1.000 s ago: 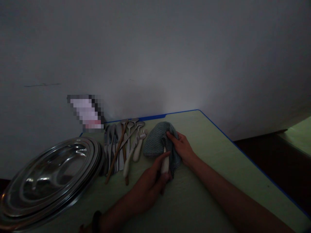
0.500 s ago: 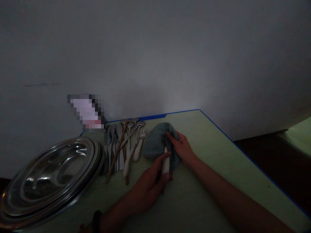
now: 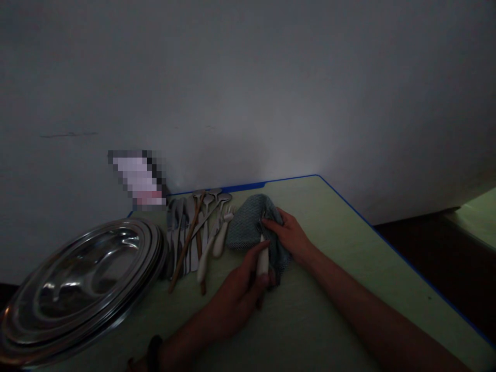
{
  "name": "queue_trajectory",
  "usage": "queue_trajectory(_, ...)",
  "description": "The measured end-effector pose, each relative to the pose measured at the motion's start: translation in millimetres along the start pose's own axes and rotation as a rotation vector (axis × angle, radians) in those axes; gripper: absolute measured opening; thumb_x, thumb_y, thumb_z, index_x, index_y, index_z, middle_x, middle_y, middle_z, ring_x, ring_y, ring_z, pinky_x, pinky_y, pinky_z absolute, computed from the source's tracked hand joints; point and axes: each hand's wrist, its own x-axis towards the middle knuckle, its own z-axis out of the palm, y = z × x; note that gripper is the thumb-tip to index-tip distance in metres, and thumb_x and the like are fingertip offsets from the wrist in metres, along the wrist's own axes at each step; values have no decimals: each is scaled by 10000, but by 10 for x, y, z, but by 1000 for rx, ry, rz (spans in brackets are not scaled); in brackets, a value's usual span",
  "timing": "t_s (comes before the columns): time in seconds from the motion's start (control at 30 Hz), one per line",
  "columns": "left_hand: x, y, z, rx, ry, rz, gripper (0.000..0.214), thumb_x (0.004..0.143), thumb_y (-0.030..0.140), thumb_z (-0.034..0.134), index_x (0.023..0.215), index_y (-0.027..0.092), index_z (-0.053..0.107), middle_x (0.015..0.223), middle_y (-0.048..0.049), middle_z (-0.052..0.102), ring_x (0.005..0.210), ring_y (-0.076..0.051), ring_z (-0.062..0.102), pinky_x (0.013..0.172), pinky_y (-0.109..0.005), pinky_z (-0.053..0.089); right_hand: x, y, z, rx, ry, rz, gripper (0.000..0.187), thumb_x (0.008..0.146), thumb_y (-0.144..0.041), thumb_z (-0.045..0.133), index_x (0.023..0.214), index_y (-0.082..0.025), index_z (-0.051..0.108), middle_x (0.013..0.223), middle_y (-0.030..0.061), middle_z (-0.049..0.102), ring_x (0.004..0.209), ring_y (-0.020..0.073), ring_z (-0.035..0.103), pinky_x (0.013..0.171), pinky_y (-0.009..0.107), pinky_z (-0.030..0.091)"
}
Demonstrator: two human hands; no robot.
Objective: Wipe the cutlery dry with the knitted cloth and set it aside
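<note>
My left hand (image 3: 240,292) is closed round the white handle of a utensil (image 3: 263,261), whose far end is buried in a grey-blue cloth (image 3: 248,225). My right hand (image 3: 289,235) pinches that cloth around the hidden end of the utensil. Both hands rest low over the pale green table (image 3: 329,289). What kind of utensil it is cannot be seen, since the cloth covers its head.
A row of cutlery (image 3: 197,232) with white, metal and wooden handles lies left of the cloth. A stack of shiny steel compartment trays (image 3: 77,284) sits at the left. A blurred-out object (image 3: 137,178) leans on the wall. The table's blue edge (image 3: 387,243) runs along the right.
My right hand and the cloth have shifted slightly left along the utensil, and the cloth has bunched differently. My left hand keeps its grip on the handle.
</note>
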Motion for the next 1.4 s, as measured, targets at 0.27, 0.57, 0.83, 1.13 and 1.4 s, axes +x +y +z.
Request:
queue_trajectory(0.27,-11,-19,10,79,-5,-13,473,937,316,352,1372,268,175,949,-30,522,680,-126,471,636,-262,418,13,47,-5,-7,16,-10,284,756,-422,569,904,-189,638,757,6,667,685,163,584,601,262,449)
queue_trajectory(0.57,-13,-24,12,43,13,18,469,941,304,336,1381,247,182,941,-33,543,699,-133,476,659,-267,424,31,33,-20,-148,-9,-14,220,760,-302,537,916,-175,628,774,5,652,711,153,564,645,259,445)
queue_trajectory(0.83,-4,-12,7,37,15,3,472,935,295,341,1379,248,188,925,-25,546,646,-119,464,624,-255,419,26,28,-26,-135,-28,-15,283,753,-366,571,957,-174,602,875,32,655,760,161,581,712,287,458)
queue_trajectory(1.13,-14,-28,19,94,30,18,469,928,302,376,1371,289,221,915,-20,549,732,-149,499,688,-286,425,60,80,-30,-112,12,-39,282,794,-420,516,913,-194,634,752,-7,639,713,159,568,664,265,443)
queue_trajectory(1.4,0,-76,44,-119,127,13,482,930,337,357,1382,283,200,963,-39,538,577,-98,486,530,-222,444,38,20,-30,-88,-7,3,250,730,-274,573,965,-195,605,907,12,670,802,168,591,698,270,458)
